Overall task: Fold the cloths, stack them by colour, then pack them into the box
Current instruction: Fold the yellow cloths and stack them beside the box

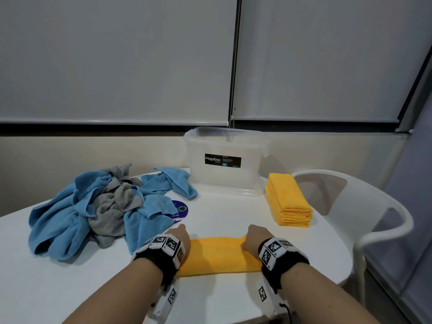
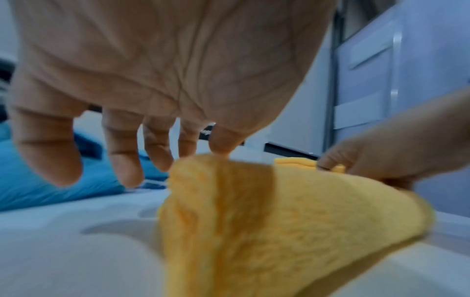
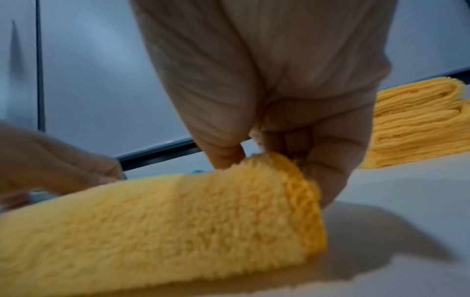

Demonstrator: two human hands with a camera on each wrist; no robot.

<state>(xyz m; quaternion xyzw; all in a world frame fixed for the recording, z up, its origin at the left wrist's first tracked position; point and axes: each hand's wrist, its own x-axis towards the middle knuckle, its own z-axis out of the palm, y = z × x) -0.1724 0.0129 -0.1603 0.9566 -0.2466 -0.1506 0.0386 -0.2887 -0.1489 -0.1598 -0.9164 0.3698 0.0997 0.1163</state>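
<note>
**Yellow nearly stacked, blue and grey untouched**

The yellow cloth lies half-folded on the worktop, stretched between both hands. The left hand pinches its left far corner, other fingers loose; the right hand grips the right corner. The yellow stack waits beside the empty box; the blue and grey pile looks unfolded.

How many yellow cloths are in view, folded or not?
At least 3, exact count unclear. One yellow cloth lies between both hands at the table's near edge. The folded yellow stack right of the box shows about two bundles; its layers may hide more.
</note>
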